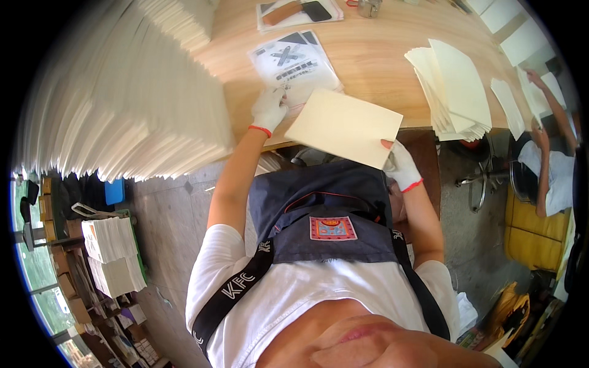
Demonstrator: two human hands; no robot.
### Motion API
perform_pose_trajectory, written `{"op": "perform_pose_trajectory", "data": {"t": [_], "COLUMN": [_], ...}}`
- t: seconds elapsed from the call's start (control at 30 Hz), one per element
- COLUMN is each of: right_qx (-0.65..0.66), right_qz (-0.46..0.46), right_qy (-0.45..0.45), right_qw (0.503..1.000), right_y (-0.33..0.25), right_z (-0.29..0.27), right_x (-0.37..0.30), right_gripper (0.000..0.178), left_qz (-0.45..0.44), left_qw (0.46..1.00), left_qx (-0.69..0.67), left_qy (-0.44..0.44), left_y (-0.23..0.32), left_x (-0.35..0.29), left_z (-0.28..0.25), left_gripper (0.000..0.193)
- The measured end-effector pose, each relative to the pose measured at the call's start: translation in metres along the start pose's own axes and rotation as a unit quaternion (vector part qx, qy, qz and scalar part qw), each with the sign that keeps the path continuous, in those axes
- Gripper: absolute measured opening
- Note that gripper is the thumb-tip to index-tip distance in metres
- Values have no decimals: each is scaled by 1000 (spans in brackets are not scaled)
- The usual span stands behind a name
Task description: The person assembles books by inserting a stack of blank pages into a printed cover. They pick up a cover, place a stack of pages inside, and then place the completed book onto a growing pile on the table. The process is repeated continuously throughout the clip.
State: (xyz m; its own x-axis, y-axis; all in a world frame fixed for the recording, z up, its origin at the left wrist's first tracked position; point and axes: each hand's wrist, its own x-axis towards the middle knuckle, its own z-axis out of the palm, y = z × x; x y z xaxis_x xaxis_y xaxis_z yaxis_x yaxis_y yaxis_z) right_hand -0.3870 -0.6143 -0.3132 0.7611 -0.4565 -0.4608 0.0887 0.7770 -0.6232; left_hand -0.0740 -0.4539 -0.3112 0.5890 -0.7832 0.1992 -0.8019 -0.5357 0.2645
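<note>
My right hand (402, 165) pinches a cream paper (343, 127) by its near right corner, thumb on top, over the front edge of the table (374, 55). My left hand (270, 109) is at the printed papers (297, 64); I can't quite tell whether its fingers grip them.

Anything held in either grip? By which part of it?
Right grip: cream sheet, held at its right edge near the lower corner. Left grip: at the lower-left of the printed sheets; can't tell if it's holding them.
</note>
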Motion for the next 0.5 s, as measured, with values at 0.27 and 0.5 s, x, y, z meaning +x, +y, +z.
{"op": "perform_pose_trajectory", "data": {"t": [0.27,0.5], "right_qx": [104,134], "right_qz": [-32,-27], "right_qy": [30,-18], "right_qw": [994,990], "right_y": [40,50], "right_z": [9,51], "right_x": [15,-14], "right_gripper": [22,26], "left_qz": [-6,20], "left_qw": [956,939], "left_qx": [-293,-303], "left_qy": [-33,164], "left_y": [-8,28], "left_x": [4,-36], "left_z": [-16,-3], "left_gripper": [25,40]}}
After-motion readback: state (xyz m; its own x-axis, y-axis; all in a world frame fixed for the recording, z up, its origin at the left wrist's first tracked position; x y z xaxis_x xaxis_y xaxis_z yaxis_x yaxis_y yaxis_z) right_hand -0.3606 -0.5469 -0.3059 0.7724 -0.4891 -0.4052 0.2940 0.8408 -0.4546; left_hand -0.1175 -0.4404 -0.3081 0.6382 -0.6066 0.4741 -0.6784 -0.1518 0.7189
